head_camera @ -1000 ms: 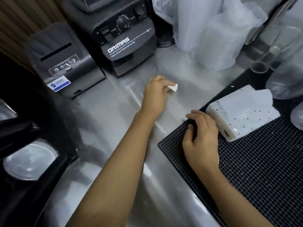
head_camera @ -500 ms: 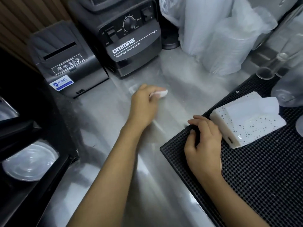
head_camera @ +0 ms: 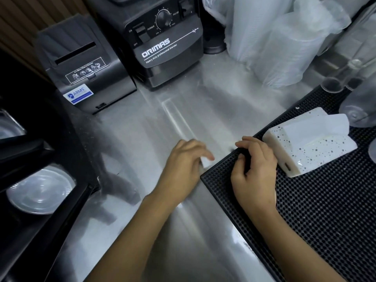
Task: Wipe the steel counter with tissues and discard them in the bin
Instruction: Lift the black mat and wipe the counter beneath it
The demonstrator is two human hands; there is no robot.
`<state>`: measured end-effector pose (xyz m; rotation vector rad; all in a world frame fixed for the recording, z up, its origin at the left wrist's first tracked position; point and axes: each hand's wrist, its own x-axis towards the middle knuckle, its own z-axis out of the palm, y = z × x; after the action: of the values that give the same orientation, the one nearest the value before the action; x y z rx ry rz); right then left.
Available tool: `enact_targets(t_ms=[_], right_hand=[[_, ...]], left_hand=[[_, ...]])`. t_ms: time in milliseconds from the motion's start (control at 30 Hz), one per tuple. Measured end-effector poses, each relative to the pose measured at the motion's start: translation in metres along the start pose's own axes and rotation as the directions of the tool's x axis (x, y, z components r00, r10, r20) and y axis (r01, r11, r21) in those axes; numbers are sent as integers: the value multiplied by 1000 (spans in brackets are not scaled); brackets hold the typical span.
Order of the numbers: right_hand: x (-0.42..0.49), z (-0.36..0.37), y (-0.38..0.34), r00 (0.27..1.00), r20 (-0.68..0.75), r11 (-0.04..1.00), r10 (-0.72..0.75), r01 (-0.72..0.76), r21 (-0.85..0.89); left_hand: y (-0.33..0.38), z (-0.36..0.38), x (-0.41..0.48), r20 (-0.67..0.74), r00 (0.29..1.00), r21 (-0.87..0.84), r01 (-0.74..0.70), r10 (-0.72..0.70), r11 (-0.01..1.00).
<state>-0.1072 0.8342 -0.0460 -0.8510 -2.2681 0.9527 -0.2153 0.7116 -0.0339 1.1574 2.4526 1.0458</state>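
Observation:
The steel counter fills the middle of the view. My left hand lies on it and presses a small white tissue against the steel, just left of the mat's corner; most of the tissue is hidden under my fingers. My right hand rests on the corner of the black rubber mat with its fingers curled over the mat's edge. A white star-patterned tissue pack lies on the mat right beside that hand. No bin is in view.
A black ORIMAS blender base and a black receipt printer stand at the back. Bagged plastic cups and clear containers crowd the back right. A black unit with clear lids borders the left.
My left hand has swept the tissue toward me and to the right, from near the blender to the mat's corner. My right hand has stayed on the mat's edge.

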Motion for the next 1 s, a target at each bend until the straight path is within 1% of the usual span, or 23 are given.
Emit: enact_targets(t_ms=[67, 100, 133, 167, 233, 333, 400, 433, 533, 600, 667, 700, 733, 800, 867, 933, 1000], right_hand=[[-1, -1, -1, 1000, 4, 1000, 11, -11, 1], [-1, -1, -1, 1000, 7, 1000, 15, -15, -2], [-2, -1, -1, 1000, 14, 1000, 17, -16, -7], [-2, -1, 0, 1000, 17, 1000, 19, -19, -14], [-3, -1, -1, 1000, 20, 999, 24, -24, -26], [-2, 0, -1, 1000, 14, 999, 23, -23, -36], [-1, 0, -1, 1000, 16, 999, 19, -18, -38], [-1, -1, -1, 1000, 17, 999, 16, -15, -36], [-1, -1, -1, 999, 32, 999, 16, -15, -33], [-1, -1, -1, 999, 41, 999, 23, -21, -40], [0, -1, -1, 999, 42, 999, 20, -18, -43], [0, 0, -1, 999, 42, 999, 18, -17, -42], [-1, -1, -1, 999, 44, 999, 20, -18, -42], [-1, -1, -1, 999, 41, 999, 19, -17, -45], [0, -1, 0, 999, 38, 999, 13, -11, -43], [0, -1, 0, 999, 35, 999, 10, -9, -36], [0, -1, -1, 999, 37, 999, 6, -5, -33]], left_hand=[[-7, -19, -8, 110, 988, -101, 118, -107, 988], [-11, -26, -3, 123, 980, -178, 174, -154, 968], [-13, -30, 8, 87, 978, -238, 204, -188, 950], [-13, -30, 21, 36, 981, -243, 195, -191, 950], [-9, -21, 49, -14, 991, -182, 126, -131, 975], [0, 3, 68, 42, 999, -75, 20, -17, 997], [1, 8, 54, 20, 999, -2, -30, 30, 1000], [-2, 7, 40, 3, 1000, 9, -31, 31, 999], [-5, -8, -23, -39, 999, 15, 24, -24, 1000], [-6, -20, -61, -3, 996, -11, 87, -87, 996], [-9, -34, -69, 60, 980, -123, 198, -192, 972], [-15, -40, -60, 37, 969, -189, 248, -246, 950], [-20, -44, -46, -29, 958, -225, 273, -286, 935], [-33, -48, -7, -195, 929, -218, 270, -313, 938], [-43, -46, 32, -304, 899, -154, 280, -315, 948], [-50, -42, 58, -348, 885, -77, 303, -311, 950], [-51, -35, 61, -354, 890, -25, 297, -287, 954]])
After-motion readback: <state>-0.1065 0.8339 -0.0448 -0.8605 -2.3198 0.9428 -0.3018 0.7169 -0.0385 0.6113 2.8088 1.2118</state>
